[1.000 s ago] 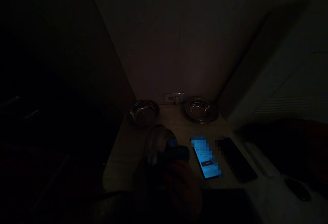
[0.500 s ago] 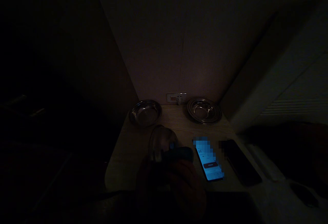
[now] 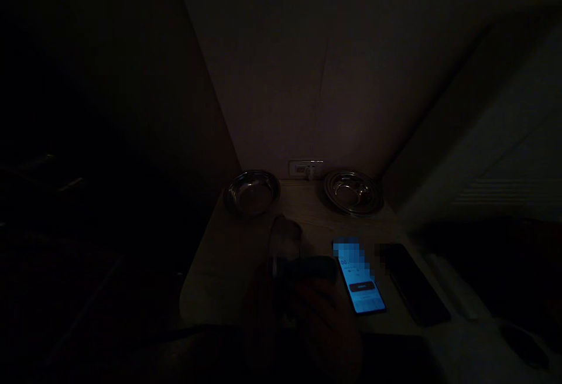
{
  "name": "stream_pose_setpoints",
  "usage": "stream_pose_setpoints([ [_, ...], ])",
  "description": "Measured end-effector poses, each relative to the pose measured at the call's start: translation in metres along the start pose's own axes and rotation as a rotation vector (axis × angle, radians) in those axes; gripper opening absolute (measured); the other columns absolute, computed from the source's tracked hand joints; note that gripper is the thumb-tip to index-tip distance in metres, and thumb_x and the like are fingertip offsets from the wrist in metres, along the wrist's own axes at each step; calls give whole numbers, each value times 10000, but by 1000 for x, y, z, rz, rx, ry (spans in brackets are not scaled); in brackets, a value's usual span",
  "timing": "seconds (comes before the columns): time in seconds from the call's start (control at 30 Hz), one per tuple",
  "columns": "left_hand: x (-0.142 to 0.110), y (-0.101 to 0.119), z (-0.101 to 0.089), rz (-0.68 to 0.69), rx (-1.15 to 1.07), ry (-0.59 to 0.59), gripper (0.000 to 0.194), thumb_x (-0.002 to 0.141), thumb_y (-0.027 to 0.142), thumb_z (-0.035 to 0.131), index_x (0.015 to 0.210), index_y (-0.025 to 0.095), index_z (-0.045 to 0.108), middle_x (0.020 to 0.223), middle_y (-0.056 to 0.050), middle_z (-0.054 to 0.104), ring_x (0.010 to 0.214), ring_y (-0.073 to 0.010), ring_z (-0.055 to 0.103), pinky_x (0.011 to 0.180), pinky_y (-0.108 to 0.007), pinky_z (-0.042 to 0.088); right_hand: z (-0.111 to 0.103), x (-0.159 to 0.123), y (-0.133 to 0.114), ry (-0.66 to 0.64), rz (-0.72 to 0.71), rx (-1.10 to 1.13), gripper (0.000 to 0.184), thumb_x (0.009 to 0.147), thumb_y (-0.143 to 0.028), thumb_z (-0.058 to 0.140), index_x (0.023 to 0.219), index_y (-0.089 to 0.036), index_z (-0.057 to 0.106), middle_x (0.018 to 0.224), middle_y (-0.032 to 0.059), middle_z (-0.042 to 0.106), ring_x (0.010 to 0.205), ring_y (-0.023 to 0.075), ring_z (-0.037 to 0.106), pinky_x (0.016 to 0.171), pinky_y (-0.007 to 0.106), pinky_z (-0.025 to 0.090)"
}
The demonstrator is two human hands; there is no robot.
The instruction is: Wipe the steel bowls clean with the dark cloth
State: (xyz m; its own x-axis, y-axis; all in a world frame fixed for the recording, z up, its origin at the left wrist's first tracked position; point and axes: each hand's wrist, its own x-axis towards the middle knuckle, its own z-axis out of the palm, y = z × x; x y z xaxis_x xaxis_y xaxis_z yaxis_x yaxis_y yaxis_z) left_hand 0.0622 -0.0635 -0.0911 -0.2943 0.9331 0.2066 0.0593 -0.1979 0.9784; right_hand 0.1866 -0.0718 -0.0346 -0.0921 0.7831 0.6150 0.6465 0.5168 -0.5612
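Observation:
The room is very dark. Low in the middle, my right hand is closed round a dark blue object that I cannot name. That object presses against a clear glass vessel, which is tilted above the small wooden table. A dim shape left of the vessel looks like my left hand; its fingers are lost in the dark. Just right of my right hand, a lit phone lies face up on the table.
Two shallow steel bowls stand at the table's back edge, one on the left and one on the right. A wall socket sits between them. A second, dark phone lies right of the lit one. A pale bed edge is at right.
The glass vessel has turned more edge-on and shifted slightly right with the blue object. The view has drifted a little, so the table and phones sit lower.

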Motion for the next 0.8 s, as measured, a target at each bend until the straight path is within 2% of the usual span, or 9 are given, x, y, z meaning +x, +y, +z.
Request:
stream_pose_setpoints([
  [0.07, -8, -3, -2, 6, 17, 40, 266, 807, 276, 576, 1067, 247, 626, 1218, -62, 570, 1184, -222, 470, 905, -312, 457, -1, 4, 1, -9, -9, -9, 277, 920, -244, 448, 1131, -294, 620, 1007, 12, 691, 955, 146, 606, 751, 213, 557],
  [0.13, -13, -1, -5, -34, 12, 54, 295, 787, 263, 605, 1080, 233, 629, 1206, -67, 584, 1204, -233, 453, 925, -310, 446, -2, 10, 1, -10, -71, -35, 288, 908, -219, 469, 1154, -288, 603, 1020, 16, 691, 983, 168, 591, 805, 279, 547],
  [0.23, -9, 8, -5, -99, -36, 6, 280, 805, 298, 589, 1071, 216, 618, 1168, -87, 593, 1126, -217, 511, 902, -329, 458, -5, 22, 2, -11, -211, -125, 266, 899, -193, 476, 1116, -264, 614, 1051, 9, 689, 1046, 199, 554, 912, 398, 487],
  [0.33, 3, 18, -1, -117, -82, -50, 285, 857, 341, 510, 1076, 173, 582, 1125, -89, 582, 978, -179, 571, 837, -370, 486, -8, 30, 2, -38, -249, -180, 237, 904, -193, 460, 1061, -243, 631, 1062, 8, 686, 1066, 197, 543, 927, 403, 468],
  [0.47, 14, 28, 3, -157, -113, -92, 301, 870, 338, 488, 1101, 157, 557, 1107, -82, 570, 933, -169, 572, 797, -363, 496, -10, 34, 3, -64, -273, -173, 236, 898, -192, 465, 1071, -216, 623, 1064, 28, 685, 1057, 200, 546, 925, 411, 458],
  [0.6, 14, 33, 2, -184, -115, -93, 289, 872, 338, 483, 1090, 166, 563, 1105, -77, 569, 925, -166, 571, 789, -351, 497, -10, 48, 8, -103, -235, -130, 243, 872, -172, 495, 1082, -195, 615, 1082, 53, 674, 1064, 219, 537, 882, 406, 481],
  [0.8, 14, 35, 2, -186, -109, -65, 284, 874, 332, 481, 1100, 179, 559, 1132, -83, 558, 950, -167, 563, 810, -357, 489, -4, 81, 31, -147, -70, 35, 243, 873, -140, 457, 1062, -170, 606, 1031, 76, 667, 989, 199, 554, 833, 355, 509],
])
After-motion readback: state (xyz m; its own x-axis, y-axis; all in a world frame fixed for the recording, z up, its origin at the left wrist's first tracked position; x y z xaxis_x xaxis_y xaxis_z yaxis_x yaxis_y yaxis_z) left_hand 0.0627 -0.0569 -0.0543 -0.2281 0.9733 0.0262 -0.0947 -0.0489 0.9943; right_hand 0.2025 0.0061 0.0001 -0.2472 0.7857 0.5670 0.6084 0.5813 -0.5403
